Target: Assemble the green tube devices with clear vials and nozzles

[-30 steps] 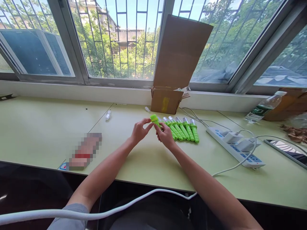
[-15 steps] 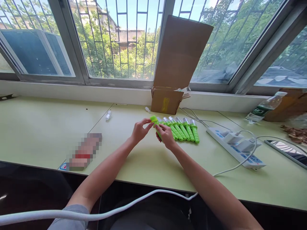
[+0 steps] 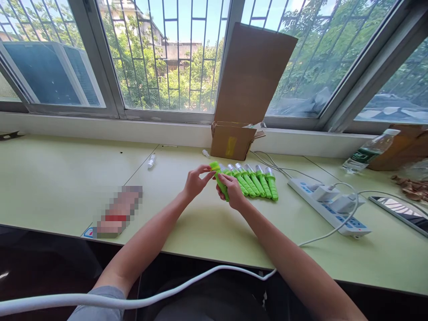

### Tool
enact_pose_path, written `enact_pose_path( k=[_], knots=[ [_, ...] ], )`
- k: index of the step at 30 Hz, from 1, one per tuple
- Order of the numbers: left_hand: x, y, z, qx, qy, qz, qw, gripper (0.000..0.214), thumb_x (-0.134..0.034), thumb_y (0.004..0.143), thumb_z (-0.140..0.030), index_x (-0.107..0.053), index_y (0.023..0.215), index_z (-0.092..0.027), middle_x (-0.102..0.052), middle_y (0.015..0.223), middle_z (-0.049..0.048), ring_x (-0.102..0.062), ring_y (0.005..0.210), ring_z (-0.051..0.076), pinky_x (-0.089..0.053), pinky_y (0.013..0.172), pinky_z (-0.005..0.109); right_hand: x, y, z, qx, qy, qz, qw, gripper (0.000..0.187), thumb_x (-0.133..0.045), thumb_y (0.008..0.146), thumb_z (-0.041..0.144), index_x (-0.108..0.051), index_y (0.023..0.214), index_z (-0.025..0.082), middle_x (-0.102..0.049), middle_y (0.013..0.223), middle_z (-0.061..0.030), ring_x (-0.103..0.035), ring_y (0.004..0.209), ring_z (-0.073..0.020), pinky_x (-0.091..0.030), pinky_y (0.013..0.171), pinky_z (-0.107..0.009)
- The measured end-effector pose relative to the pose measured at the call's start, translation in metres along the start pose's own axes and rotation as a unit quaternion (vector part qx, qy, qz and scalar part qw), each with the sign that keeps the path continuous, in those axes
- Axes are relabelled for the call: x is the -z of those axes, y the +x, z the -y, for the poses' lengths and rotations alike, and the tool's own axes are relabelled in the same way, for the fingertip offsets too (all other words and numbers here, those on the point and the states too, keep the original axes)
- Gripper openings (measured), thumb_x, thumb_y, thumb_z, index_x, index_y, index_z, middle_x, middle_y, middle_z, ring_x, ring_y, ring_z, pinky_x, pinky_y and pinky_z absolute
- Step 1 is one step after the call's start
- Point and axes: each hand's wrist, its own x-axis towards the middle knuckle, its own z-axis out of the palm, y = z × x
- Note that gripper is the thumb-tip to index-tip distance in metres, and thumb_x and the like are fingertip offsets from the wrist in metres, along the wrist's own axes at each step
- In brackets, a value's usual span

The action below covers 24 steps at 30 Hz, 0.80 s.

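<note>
My right hand (image 3: 231, 190) is wrapped round the body of a bright green flashlight-like tube (image 3: 220, 183), held tilted just above the pale green table (image 3: 67, 178). My left hand (image 3: 194, 181) pinches the tube's upper end with thumb and fingertips. Immediately to the right lies a row of several matching green tubes with clear tips (image 3: 257, 179), side by side on the table.
An open cardboard box (image 3: 231, 139) stands behind the row at the window sill. A white power strip (image 3: 331, 207) with plugged adapters and cords lies to the right, with a water bottle (image 3: 369, 149) and a phone (image 3: 399, 209) beyond. A small white vial (image 3: 151, 160) lies at the left.
The held tube has tipped a little, its lower end now showing below my right hand. Both hands stay in nearly the same place.
</note>
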Motion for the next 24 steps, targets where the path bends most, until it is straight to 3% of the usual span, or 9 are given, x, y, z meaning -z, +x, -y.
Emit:
enact_pose_path(
  k=[12,24],
  knots=[
    [-0.0023,-0.0009,-0.0037,0.015,-0.029,-0.028,0.999,0.025,-0.068,0.076,-0.041,-0.062,0.090,-0.022,-0.073,0.085,0.0028,-0.070,0.088,0.021,-0.054,0.077,0.030,0.0042,0.0013,-0.0006,-0.052,0.089,0.065,0.993,0.037,-0.056,0.079,0.053,-0.056,0.094,0.018,-0.049,0.046,0.0043,-0.034,0.031,-0.0083,-0.021,0.030,-0.020],
    [-0.0030,-0.0014,-0.0001,0.045,-0.070,-0.005,0.997,0.029,-0.070,0.073,-0.042,-0.062,0.090,-0.021,-0.072,0.084,0.0044,-0.070,0.086,0.022,-0.054,0.075,0.031,0.0071,0.0002,0.0043,-0.116,0.144,0.126,0.975,0.031,-0.057,0.079,0.049,-0.052,0.089,0.020,-0.044,0.045,0.0074,-0.026,0.032,-0.0056,-0.014,0.032,-0.019]
  ],
)
